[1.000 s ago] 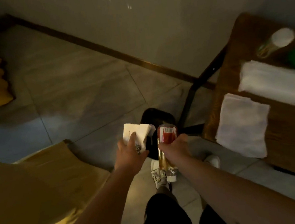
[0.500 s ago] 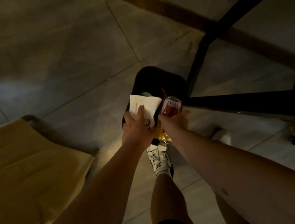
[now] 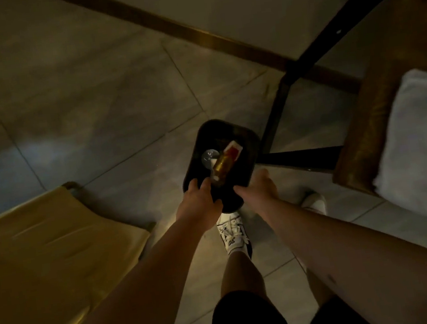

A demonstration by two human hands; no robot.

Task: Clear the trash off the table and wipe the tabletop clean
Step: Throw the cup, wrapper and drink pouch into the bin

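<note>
A black trash bin (image 3: 250, 141) stands on the tiled floor beside the table's black leg. Inside it lie a bottle of amber liquid with a red label (image 3: 226, 158), a clear lid or cup (image 3: 209, 155) and a bit of white paper. My left hand (image 3: 200, 204) hovers over the bin's near rim with its fingers spread and nothing in it. My right hand (image 3: 260, 187) is at the bin's near right rim, fingers loose, also holding nothing. The wooden table (image 3: 377, 104) shows at the right edge with a white cloth (image 3: 425, 141) on it.
A yellow padded seat (image 3: 46, 257) fills the lower left. The table's black metal frame (image 3: 300, 156) runs along the floor right of the bin. My legs and white sneakers (image 3: 233, 236) stand just behind the bin. A wall with a brown skirting is beyond.
The napkin has left my left hand and the bottle has left my right; both now lie in the bin. Both hands are empty over the rim.
</note>
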